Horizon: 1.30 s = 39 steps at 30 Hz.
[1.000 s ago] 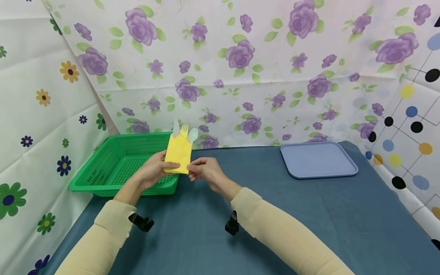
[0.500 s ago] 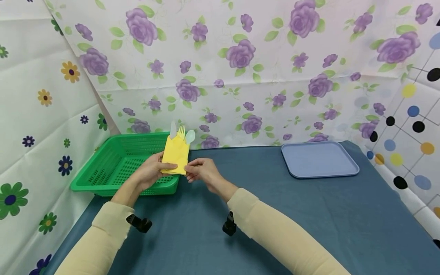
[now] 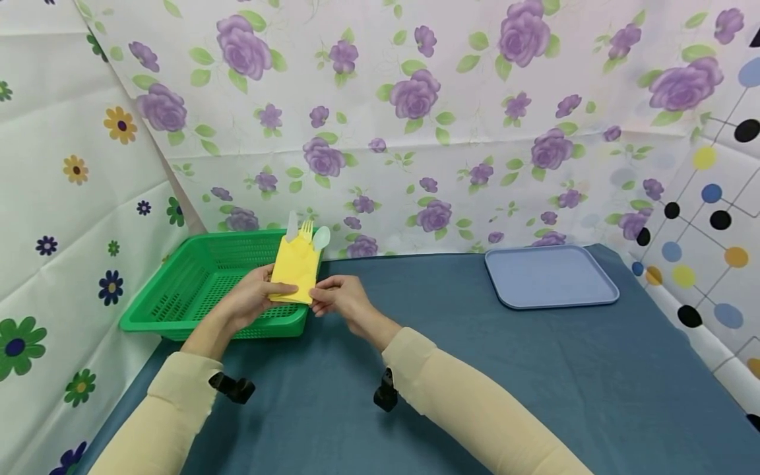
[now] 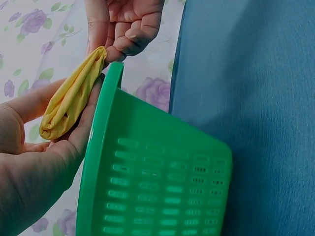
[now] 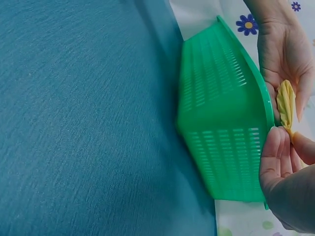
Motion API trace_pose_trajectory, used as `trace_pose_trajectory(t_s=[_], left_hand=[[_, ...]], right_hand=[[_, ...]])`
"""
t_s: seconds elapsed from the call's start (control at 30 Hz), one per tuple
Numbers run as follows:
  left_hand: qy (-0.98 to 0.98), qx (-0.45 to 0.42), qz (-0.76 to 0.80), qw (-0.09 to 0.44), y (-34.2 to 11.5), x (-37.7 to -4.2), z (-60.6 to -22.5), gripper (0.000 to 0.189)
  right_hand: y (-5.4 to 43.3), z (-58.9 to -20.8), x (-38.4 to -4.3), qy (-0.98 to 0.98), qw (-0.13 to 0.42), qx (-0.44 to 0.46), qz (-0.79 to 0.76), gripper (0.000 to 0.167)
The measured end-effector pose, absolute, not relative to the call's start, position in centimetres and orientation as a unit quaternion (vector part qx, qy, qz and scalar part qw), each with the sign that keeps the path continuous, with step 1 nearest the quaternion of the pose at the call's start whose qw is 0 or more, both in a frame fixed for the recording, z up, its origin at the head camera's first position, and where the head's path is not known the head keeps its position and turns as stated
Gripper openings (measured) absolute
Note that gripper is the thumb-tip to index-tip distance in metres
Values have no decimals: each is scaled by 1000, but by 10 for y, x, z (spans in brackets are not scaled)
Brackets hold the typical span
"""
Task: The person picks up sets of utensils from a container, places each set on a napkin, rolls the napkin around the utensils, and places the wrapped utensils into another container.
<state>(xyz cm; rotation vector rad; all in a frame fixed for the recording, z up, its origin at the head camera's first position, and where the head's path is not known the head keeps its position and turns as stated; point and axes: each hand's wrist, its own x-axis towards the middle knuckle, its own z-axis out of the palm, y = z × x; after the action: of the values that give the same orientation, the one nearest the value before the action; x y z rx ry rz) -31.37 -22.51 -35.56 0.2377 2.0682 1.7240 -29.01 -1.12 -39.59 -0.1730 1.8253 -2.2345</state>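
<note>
A folded yellow napkin [image 3: 295,269] is held up over the right end of a green basket [image 3: 169,327]. Out of its top edge stick a clear plastic knife [image 3: 292,226], a yellow fork [image 3: 306,230] and a pale spoon [image 3: 321,238]. My left hand [image 3: 252,298] grips the napkin's lower left side, thumb across the front. With thumb and fingers, my right hand [image 3: 346,300] pinches its lower right corner. In the left wrist view the napkin's folded bottom edge [image 4: 74,98] bulges between the left thumb and fingers, close by the basket's rim [image 4: 93,142].
The slatted basket stands on the left of a blue-covered table [image 3: 451,369]. A shallow light-blue tray [image 3: 552,277] lies at the back right. Flower-printed cloth [image 3: 380,132] hangs behind the table, with more patterned cloth on both sides.
Both hands have moved a little left and slightly down together, bringing the napkin and cutlery farther over the basket. The grips look the same; basket and tray have stayed put.
</note>
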Motion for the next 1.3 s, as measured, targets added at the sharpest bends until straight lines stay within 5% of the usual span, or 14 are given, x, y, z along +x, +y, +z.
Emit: trace_pose_trajectory(t_s=[0.77, 1.1, 1.3], left_hand=[[742, 85, 627, 219, -232, -312, -355, 72], [737, 88, 633, 220, -241, -312, -354, 71], [737, 92, 632, 220, -244, -313, -354, 72]], right_hand=[[-19, -405, -284, 669, 64, -22, -740, 20], [-30, -415, -282, 663, 128, -44, -736, 65], [-33, -420, -285, 651, 164, -53, -740, 75]])
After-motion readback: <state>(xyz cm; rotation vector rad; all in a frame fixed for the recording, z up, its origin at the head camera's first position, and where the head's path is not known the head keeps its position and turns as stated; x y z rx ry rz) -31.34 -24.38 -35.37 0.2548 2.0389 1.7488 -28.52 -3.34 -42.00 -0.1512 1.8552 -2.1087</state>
